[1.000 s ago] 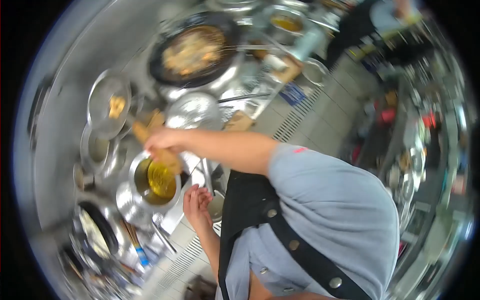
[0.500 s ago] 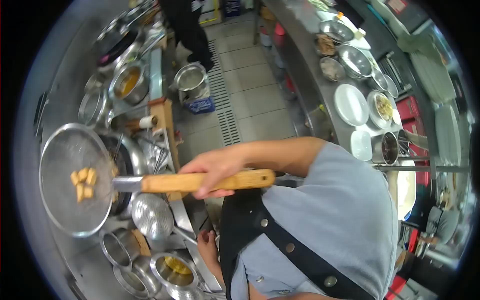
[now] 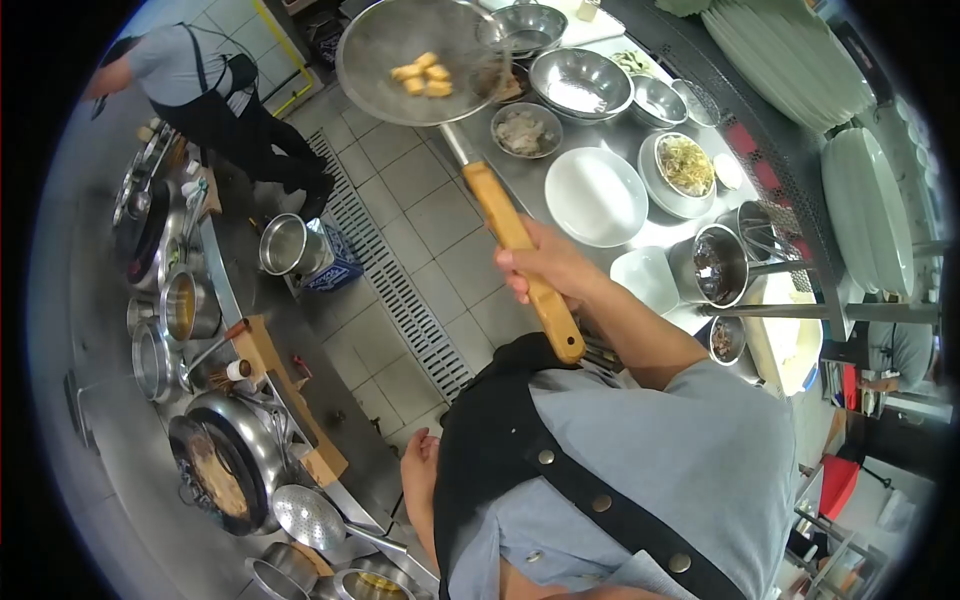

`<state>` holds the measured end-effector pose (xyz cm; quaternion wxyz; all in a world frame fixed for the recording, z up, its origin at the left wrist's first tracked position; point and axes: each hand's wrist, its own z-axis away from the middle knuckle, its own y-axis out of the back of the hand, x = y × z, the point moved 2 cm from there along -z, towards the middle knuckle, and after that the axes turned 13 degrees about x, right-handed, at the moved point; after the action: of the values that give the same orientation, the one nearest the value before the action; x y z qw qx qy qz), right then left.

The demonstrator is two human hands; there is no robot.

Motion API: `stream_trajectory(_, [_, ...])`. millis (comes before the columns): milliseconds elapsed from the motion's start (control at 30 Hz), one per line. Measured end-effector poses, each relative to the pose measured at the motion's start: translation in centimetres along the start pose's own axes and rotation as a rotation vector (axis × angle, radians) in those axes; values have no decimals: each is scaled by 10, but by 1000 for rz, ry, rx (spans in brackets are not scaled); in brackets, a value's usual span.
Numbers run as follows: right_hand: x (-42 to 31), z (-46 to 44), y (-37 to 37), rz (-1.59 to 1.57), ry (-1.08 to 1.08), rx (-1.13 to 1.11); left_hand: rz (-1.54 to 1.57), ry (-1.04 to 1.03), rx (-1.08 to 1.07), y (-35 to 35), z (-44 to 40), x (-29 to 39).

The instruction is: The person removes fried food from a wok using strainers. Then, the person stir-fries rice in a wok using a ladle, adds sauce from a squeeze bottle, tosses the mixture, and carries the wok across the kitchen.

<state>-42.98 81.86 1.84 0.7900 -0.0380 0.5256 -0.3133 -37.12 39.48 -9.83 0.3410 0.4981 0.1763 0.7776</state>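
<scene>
My right hand (image 3: pixel 548 262) is wrapped round the wooden handle of a wide mesh strainer (image 3: pixel 375 60). Several golden, block-shaped food pieces (image 3: pixel 424 75) sit in the mesh, with light steam around them. The strainer is held over the aisle, its rim close to the steel counter on the right. Low beside the black apron hangs my left hand (image 3: pixel 420 458), its fingers loosely bent with nothing visible in them. A white oval plate (image 3: pixel 596 197) lies on the counter, just beyond my right hand.
On the left stove stand a wok (image 3: pixel 225 475) with brownish liquid, a perforated ladle (image 3: pixel 310 517) and several pots. A co-worker (image 3: pixel 225 95) stands at the far left. A metal pot (image 3: pixel 287 245) on a blue box (image 3: pixel 335 262) stands in the aisle. Steel bowls (image 3: pixel 580 82) line the right counter.
The strainer with the golden pieces has swung from above the wok on the left towards the right counter. My view has turned right. My left hand stays low by the apron.
</scene>
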Motion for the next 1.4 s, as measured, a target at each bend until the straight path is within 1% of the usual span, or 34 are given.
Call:
stream_trajectory(100, [-14,-3,28,-172,55,49,-61,40,-28,3,2,25])
stream_trajectory(233, [-14,-20,64,-420,110,-83,-126,6,-10,3,1,27])
stream_trajectory(333, [-11,-33,74,-625,73,-166,-154,12,5,3,11,21])
stream_trajectory(467, [-7,-39,66,-594,82,-279,-90,0,42,2,14,-26])
stream_trajectory(500, [-5,-36,59,-535,82,-264,-65,10,64,5,19,-37])
stream_trajectory(567, [4,-23,38,-399,54,-270,-73,26,89,21,36,-19])
stream_trajectory(600, [12,-14,23,-296,38,-239,-66,54,124,30,43,-15])
stream_trajectory(667, [33,3,-14,-107,-2,-218,-12,6,207,37,54,-64])
stream_trajectory(733, [52,23,-64,7,-26,-303,2,31,288,50,78,-86])
stream_trajectory(767, [60,34,-93,70,-56,-324,16,79,303,60,95,-90])
stream_trajectory(867, [96,47,-168,348,-12,-434,92,219,345,74,131,-114])
stream_trajectory(900, [107,52,-199,418,0,-497,121,256,339,78,145,-128])
stream_trajectory(967, [124,66,-247,550,50,-583,109,323,396,85,168,-156])
stream_trajectory(1033, [141,79,-291,617,41,-727,80,414,427,74,193,-179])
stream_trajectory(1133, [179,101,-380,665,8,-978,110,597,547,62,232,-203])
stream_trajectory(1200, [210,114,-437,757,-7,-1124,260,657,649,30,249,-235])
stream_trajectory(1267, [248,139,-497,771,6,-1275,382,735,742,-7,261,-262])
stream_trajectory(1300, [271,148,-524,802,-26,-1339,597,809,772,-39,268,-285])
stream_trajectory(1333, [297,156,-547,832,-60,-1396,740,825,951,-89,276,-315])
stream_trajectory(1367, [328,163,-569,847,-89,-1454,248,684,1047,-133,291,-340])
stream_trajectory(1400, [359,169,-590,851,-110,-1493,572,1110,1033,-177,306,-351])
